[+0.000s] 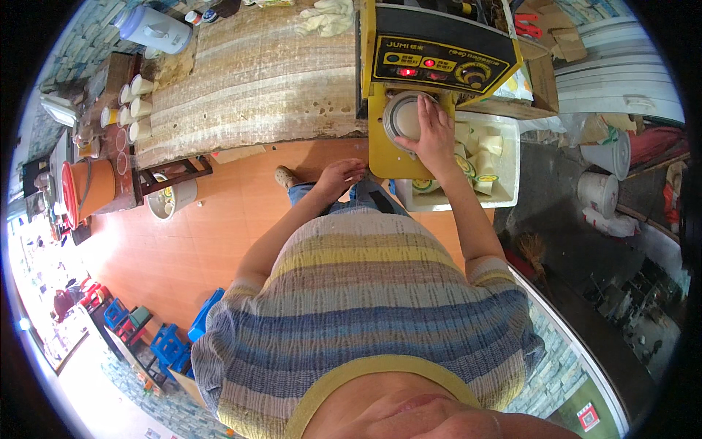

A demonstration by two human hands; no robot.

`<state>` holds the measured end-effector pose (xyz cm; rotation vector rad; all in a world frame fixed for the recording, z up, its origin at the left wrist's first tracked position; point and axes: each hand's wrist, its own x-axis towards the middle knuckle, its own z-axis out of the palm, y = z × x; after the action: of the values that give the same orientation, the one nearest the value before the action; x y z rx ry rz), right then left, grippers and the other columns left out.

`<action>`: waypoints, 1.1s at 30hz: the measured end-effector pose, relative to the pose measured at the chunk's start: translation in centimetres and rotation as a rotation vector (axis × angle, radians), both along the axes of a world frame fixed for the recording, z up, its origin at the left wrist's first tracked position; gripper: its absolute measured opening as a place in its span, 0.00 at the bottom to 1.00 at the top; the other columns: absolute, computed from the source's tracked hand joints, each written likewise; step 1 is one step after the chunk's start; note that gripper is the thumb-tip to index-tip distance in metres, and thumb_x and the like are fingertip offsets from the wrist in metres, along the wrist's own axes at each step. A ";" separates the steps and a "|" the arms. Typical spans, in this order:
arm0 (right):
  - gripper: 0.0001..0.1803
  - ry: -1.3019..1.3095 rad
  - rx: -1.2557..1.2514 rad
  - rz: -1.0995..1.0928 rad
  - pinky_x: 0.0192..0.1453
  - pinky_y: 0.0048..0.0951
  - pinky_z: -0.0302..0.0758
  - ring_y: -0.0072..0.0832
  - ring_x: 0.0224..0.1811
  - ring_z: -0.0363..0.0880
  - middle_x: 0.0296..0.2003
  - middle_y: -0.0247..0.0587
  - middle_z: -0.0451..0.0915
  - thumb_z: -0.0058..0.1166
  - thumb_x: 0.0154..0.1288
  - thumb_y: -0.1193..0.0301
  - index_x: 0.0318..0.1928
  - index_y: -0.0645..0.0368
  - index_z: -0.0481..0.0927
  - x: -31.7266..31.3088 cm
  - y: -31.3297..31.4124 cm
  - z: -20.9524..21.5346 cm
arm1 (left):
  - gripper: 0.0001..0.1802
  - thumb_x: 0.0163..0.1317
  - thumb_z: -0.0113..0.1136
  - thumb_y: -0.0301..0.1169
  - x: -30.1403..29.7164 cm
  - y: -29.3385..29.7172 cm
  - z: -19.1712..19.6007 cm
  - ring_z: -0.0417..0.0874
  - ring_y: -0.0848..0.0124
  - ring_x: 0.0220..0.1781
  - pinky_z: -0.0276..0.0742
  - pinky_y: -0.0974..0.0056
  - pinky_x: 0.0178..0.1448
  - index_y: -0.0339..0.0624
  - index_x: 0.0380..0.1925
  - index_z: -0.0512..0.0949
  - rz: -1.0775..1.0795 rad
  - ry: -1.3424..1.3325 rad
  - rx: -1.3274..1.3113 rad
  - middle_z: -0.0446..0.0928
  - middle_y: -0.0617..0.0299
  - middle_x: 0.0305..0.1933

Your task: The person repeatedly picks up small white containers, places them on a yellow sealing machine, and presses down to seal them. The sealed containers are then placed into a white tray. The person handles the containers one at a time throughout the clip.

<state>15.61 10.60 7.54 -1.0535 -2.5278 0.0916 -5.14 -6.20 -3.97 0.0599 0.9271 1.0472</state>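
In front of me, a yellow-and-black cup sealing machine [439, 62] sits at the right end of the worktable. A white cup [406, 121] stands in the round metal holder on its yellow tray [391, 167], its top a pale disc. My right hand [433, 135] reaches around the cup's right side, fingers at the far rim and thumb at the near one. Left of the tray, my left hand [342, 178] hangs beside the table's front edge, fingers loosely stretched and nothing visible in them. What lies under my right palm is hidden.
A white foam box [508, 172] of cups stands right of the tray. The worn worktable [256, 80] stretches left, with a glove [329, 18] at its back. Stacked cups [139, 106], an orange bucket [95, 186] and a white bucket [175, 197] are at left; blue stools [170, 344] lie behind.
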 end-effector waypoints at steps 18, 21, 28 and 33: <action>0.50 -0.058 -0.214 -0.018 0.72 0.52 0.40 0.46 0.72 0.48 0.68 0.56 0.50 0.55 0.55 0.50 0.68 0.68 0.48 3.8 -2.6 -1.5 | 0.16 0.58 0.63 0.30 5.6 3.4 4.4 0.77 0.70 0.45 0.72 0.65 0.51 0.37 0.45 0.75 -0.345 0.220 0.500 0.78 0.62 0.42; 0.51 -0.037 -0.258 0.000 0.72 0.51 0.40 0.48 0.73 0.44 0.69 0.57 0.47 0.54 0.55 0.48 0.67 0.69 0.48 3.9 -6.4 -2.1 | 0.15 0.59 0.61 0.29 5.9 3.3 4.7 0.78 0.68 0.45 0.74 0.64 0.50 0.36 0.46 0.75 -0.337 0.346 0.461 0.79 0.59 0.42; 0.49 0.124 -0.342 0.147 0.72 0.50 0.41 0.48 0.72 0.45 0.68 0.57 0.50 0.50 0.58 0.46 0.66 0.71 0.50 -3.1 -7.2 -0.6 | 0.14 0.61 0.54 0.31 5.2 2.0 -1.7 0.78 0.65 0.45 0.73 0.61 0.49 0.37 0.44 0.76 -0.296 0.689 0.471 0.80 0.54 0.44; 0.41 0.291 -0.185 0.264 0.71 0.49 0.47 0.49 0.70 0.51 0.67 0.56 0.54 0.46 0.64 0.50 0.65 0.69 0.55 -3.4 -4.5 3.0 | 0.12 0.60 0.55 0.28 6.0 4.5 1.7 0.78 0.69 0.43 0.74 0.63 0.46 0.35 0.43 0.76 -0.157 0.528 0.366 0.80 0.58 0.43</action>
<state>12.22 6.09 10.56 -0.7027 -2.4061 0.5229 0.82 -1.72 -2.28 0.7313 1.1674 1.0612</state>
